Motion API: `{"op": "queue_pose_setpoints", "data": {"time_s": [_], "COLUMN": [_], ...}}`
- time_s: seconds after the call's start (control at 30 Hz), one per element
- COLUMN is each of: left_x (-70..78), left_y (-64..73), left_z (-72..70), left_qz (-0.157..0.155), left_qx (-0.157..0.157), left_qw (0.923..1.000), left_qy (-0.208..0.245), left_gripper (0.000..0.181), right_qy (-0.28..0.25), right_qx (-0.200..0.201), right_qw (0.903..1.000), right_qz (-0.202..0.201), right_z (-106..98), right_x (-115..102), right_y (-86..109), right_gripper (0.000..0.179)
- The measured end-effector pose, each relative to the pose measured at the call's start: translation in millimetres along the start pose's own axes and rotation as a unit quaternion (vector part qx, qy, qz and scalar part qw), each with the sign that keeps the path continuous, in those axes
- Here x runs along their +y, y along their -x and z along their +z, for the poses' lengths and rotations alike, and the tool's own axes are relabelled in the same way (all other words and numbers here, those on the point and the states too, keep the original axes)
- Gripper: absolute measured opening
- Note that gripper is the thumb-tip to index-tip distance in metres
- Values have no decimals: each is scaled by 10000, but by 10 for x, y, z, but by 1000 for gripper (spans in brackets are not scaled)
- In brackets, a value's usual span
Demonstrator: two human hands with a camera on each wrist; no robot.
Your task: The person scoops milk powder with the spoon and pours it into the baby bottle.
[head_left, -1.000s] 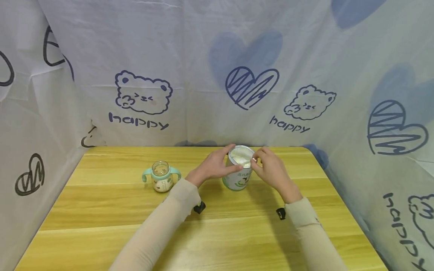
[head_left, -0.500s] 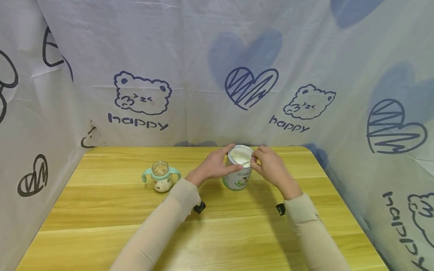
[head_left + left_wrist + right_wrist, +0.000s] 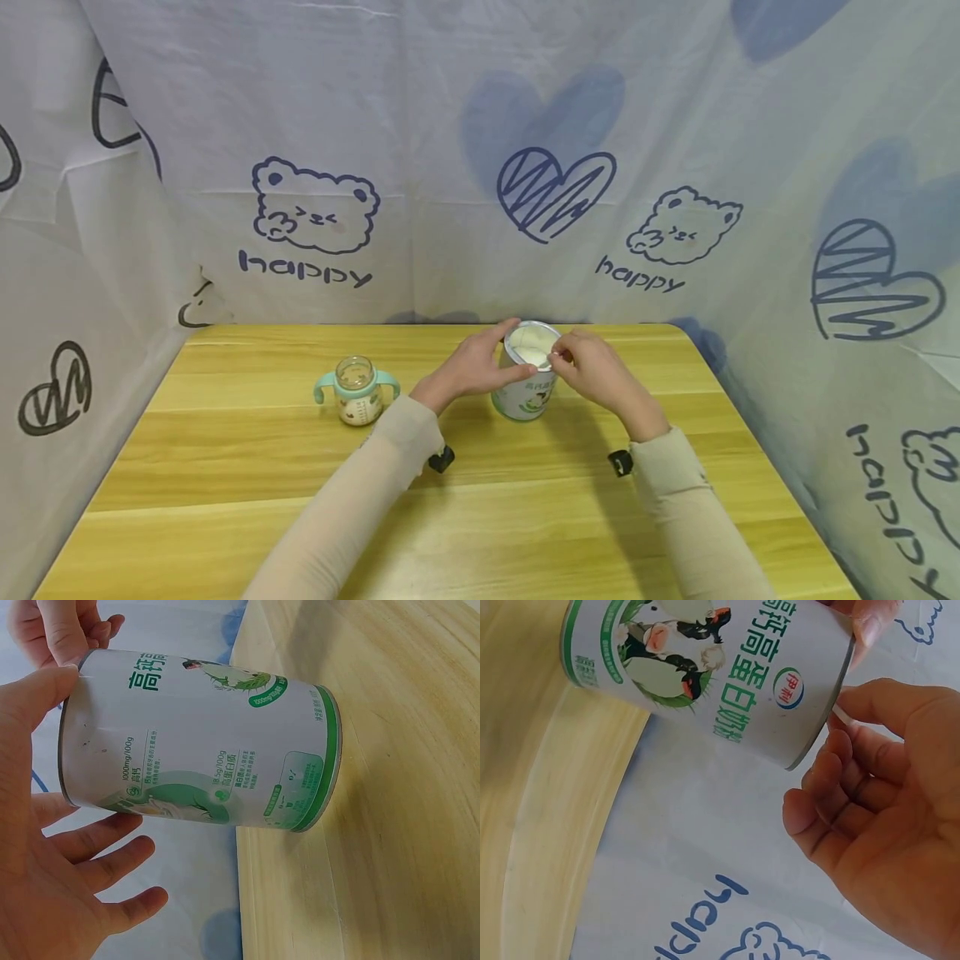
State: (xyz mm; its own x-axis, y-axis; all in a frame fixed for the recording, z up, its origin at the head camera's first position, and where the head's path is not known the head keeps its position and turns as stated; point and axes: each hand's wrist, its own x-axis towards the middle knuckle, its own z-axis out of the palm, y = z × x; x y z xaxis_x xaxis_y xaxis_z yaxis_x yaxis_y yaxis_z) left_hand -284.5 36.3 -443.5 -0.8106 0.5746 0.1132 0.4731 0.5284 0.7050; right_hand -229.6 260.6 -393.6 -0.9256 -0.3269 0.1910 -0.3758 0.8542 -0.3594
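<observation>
A white and green can of milk powder point(image 3: 522, 400) stands upright near the back of the table, its top uncovered with pale powder point(image 3: 534, 346) inside. My left hand point(image 3: 471, 367) grips the can's rim, thumb on the near side and forefinger round the far side. In the left wrist view its other fingers point(image 3: 127, 911) spread away from the can point(image 3: 187, 742). At the rim's right side my right hand point(image 3: 596, 375) pinches the thin handle of a white scoop point(image 3: 841, 714) between thumb and curled fingers. The scoop's other end is hidden in the can.
A baby bottle point(image 3: 359, 408) with mint-green handles stands uncapped to the left, with pale contents inside. The wooden table point(image 3: 510, 525) runs back to a printed cloth point(image 3: 442, 150) hung behind and on both sides.
My right hand has shifted slightly left and inward over the can's rim, taking the scoop handle along. My left hand, the can and the bottle have stayed put.
</observation>
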Motion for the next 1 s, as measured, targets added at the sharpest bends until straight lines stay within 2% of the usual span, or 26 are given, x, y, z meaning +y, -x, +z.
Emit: {"op": "queue_pose_setpoints", "data": {"time_s": [0.4, 0.7, 1.0], "left_x": [8, 22, 28], "left_y": [2, 10, 7], "left_z": [-3, -6, -17], "left_qz": [-38, -42, -67], "left_qx": [-21, -25, -67], "left_qw": [10000, 10000, 10000], "left_qy": [-15, 22, 26], "left_gripper": [98, 98, 98], "right_qy": [-455, -1248, -1372], "right_qx": [-287, -180, -354], "right_qw": [9980, 9903, 9861], "right_qz": [334, 588, 862], "right_z": [-4, -18, -89], "right_x": [-14, 7, -10], "right_y": [-1, 12, -9], "right_gripper": [21, 20, 21]}}
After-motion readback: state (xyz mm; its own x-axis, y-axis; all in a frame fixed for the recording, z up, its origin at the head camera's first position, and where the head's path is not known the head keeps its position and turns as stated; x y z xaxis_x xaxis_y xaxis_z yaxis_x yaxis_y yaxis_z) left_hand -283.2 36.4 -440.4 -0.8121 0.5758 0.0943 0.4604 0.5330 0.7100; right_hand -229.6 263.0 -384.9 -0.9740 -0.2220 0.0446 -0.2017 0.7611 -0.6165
